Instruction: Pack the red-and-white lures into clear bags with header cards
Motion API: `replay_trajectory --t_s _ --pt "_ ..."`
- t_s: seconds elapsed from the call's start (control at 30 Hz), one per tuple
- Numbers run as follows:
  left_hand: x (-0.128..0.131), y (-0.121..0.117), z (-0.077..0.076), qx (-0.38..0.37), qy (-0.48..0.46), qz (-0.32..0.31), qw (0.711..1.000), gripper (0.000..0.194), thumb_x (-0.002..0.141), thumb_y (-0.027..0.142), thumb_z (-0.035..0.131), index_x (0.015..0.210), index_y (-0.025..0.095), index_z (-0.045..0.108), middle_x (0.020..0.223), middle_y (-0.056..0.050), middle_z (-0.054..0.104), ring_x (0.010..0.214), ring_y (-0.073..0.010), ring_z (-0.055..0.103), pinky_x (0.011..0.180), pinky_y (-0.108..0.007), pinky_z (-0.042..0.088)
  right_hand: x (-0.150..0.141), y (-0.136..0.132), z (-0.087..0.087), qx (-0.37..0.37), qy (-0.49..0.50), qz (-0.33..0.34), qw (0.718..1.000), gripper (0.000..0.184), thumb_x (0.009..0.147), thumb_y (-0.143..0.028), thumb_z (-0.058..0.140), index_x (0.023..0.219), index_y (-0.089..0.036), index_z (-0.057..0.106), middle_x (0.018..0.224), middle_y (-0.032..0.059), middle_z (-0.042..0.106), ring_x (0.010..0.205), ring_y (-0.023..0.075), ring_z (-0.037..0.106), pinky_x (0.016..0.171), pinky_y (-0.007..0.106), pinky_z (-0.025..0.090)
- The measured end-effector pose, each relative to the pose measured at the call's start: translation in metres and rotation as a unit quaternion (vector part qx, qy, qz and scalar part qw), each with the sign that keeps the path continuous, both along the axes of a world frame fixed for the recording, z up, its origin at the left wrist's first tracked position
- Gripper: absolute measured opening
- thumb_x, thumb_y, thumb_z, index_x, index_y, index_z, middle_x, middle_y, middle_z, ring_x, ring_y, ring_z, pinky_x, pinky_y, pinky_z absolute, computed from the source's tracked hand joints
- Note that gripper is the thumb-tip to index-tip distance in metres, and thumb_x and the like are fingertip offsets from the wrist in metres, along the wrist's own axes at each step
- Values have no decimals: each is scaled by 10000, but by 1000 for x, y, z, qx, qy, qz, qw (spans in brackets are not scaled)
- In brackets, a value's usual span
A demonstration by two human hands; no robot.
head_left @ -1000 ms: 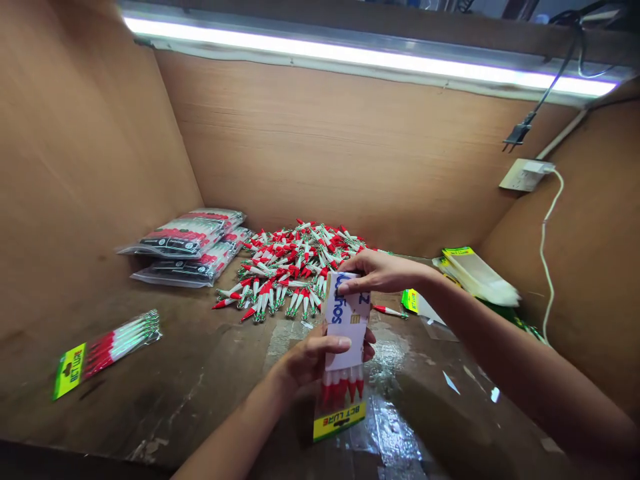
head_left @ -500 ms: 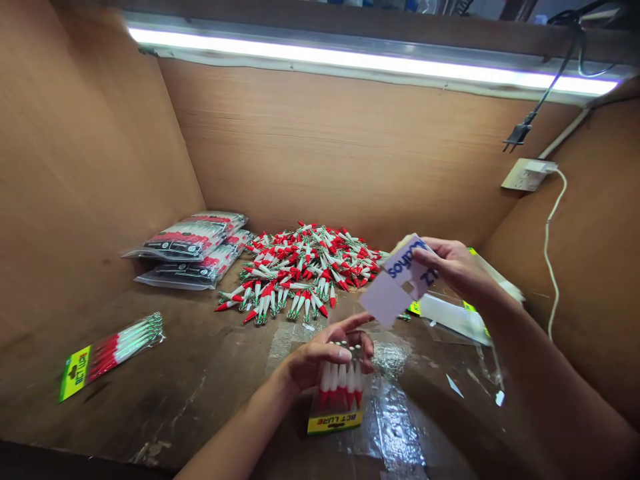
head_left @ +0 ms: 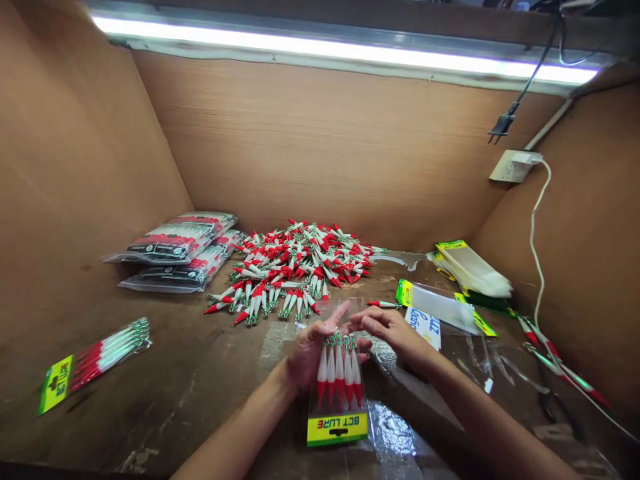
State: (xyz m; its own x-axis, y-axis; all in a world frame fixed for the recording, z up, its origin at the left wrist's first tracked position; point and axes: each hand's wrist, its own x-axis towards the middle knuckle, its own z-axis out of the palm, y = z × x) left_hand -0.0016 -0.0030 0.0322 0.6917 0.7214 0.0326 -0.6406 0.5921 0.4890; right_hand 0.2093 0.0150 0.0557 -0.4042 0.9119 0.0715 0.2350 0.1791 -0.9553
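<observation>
My left hand (head_left: pixel 307 350) grips a clear bag of red-and-white lures (head_left: pixel 339 390) with a yellow BCT LURE header at its near end. My right hand (head_left: pixel 387 328) pinches the bag's open far end, fingers closed on the plastic next to the lure tips. A white card with blue lettering (head_left: pixel 425 327) lies on the table just right of my right hand.
A large pile of loose red-and-white lures (head_left: pixel 295 267) lies at the back centre. Stacked filled packs (head_left: pixel 177 250) sit back left, one filled bag (head_left: pixel 93 363) at the left. Empty bags (head_left: pixel 470 267) and a few loose lures (head_left: pixel 550 353) lie right. A wall socket (head_left: pixel 515 165) has a white cable.
My right hand pulled the white card out of the bag, put it down on the table to the right, and came back to the bag's open end. My left hand kept holding the bag.
</observation>
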Motion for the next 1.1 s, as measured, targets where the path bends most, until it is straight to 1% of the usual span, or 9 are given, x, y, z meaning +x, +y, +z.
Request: replay_trajectory --t_s 0.13,0.23,0.4,0.5,0.6,0.7,0.83,0.97,1.1 --pt "-2 4 -3 -16 27 11 999 836 838 304 571 1559 265 150 1310 -118 607 1086 -287 673 1009 -494 428 -11 5 -15 -41 99 -63 992 322 808 -482 734 757 -166 699 837 34 684 767 186 608 714 296 459" --pt "-3 8 -5 -25 57 7 998 757 893 367 586 1542 247 214 1233 -139 647 1088 -302 675 985 -494 444 0 12 -26 -49 140 -122 981 322 806 -489 737 761 -173 695 778 20 661 700 160 566 650 275 427" --pt "3 11 -8 -43 57 16 997 760 882 297 590 1533 255 198 1249 -128 649 1057 -298 694 967 -482 467 0 7 -29 -64 116 -103 986 445 861 -592 636 975 -180 762 1042 105 716 989 255 631 811 346 481" --pt "6 9 -9 -40 55 7 998 792 874 273 588 1540 292 160 1324 -106 614 1051 -291 697 992 -508 454 -10 -1 -26 -59 93 -58 992 427 832 -582 677 927 -178 777 1209 128 669 1228 313 546 887 379 490" --pt "7 8 -9 -23 67 4 997 766 903 386 601 1544 301 191 1400 -120 563 1111 -302 671 1021 -535 430 -13 -3 -24 -85 125 -71 986 376 802 -546 717 787 -171 742 1323 134 601 1225 329 555 756 347 533" --pt "9 8 -10 36 119 24 992 781 875 472 686 1525 285 295 1384 -146 577 1166 -313 639 1011 -512 443 -7 2 -26 -38 161 -151 975 324 813 -487 725 709 -181 696 1207 116 662 1128 289 600 810 343 512" --pt "14 12 -19 155 286 79 942 659 689 311 887 1275 166 622 1150 -138 709 999 -289 692 896 -395 512 1 9 -33 7 172 -217 961 307 816 -485 728 763 -184 712 905 56 700 905 221 612 837 328 465" --pt "14 18 -29 189 401 159 882 449 710 403 859 1024 111 729 933 -103 747 756 -217 681 683 -287 509 1 10 -38 -32 192 -215 957 377 823 -533 702 1001 -201 720 996 55 686 853 192 595 722 291 476" --pt "8 22 -29 192 418 201 865 445 700 434 859 989 120 732 881 -72 735 696 -186 652 628 -253 481 0 6 -38 -85 144 -104 980 442 807 -491 728 1131 -195 680 1035 62 686 854 197 611 664 272 470"
